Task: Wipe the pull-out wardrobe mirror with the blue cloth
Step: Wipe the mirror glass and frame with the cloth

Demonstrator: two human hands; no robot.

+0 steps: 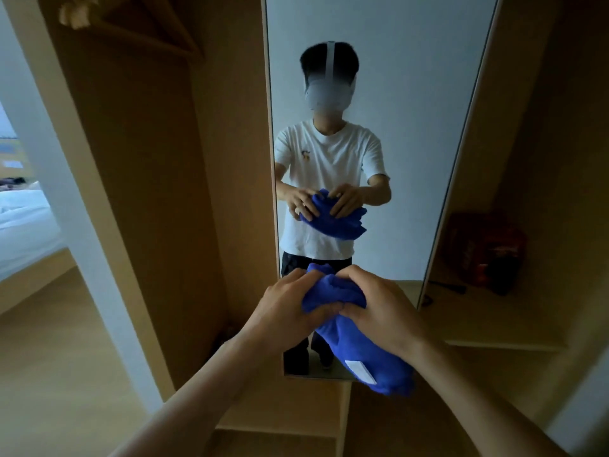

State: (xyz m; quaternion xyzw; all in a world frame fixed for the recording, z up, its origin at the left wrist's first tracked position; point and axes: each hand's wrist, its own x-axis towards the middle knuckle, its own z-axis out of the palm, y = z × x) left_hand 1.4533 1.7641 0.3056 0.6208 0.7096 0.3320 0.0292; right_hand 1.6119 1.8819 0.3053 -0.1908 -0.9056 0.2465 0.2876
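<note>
A: Count, left to right?
B: One bed (pixel 23 225) far left of the mirror (pixel 395 77); one wooden hanger (pixel 131 24) up left of it; two hands; one blue cloth (pixel 356 344); one red bag (pixel 484 252) on a shelf (pixel 478 311) right of the mirror.
A: Fingers?
B: Left hand (pixel 290 311) curled, gripping the cloth's bunched top. Right hand (pixel 385 311) likewise, thumbs nearly meeting. Cloth in front of the mirror's lower part, off the glass, its tail with one white label (pixel 361 371) hanging
</note>
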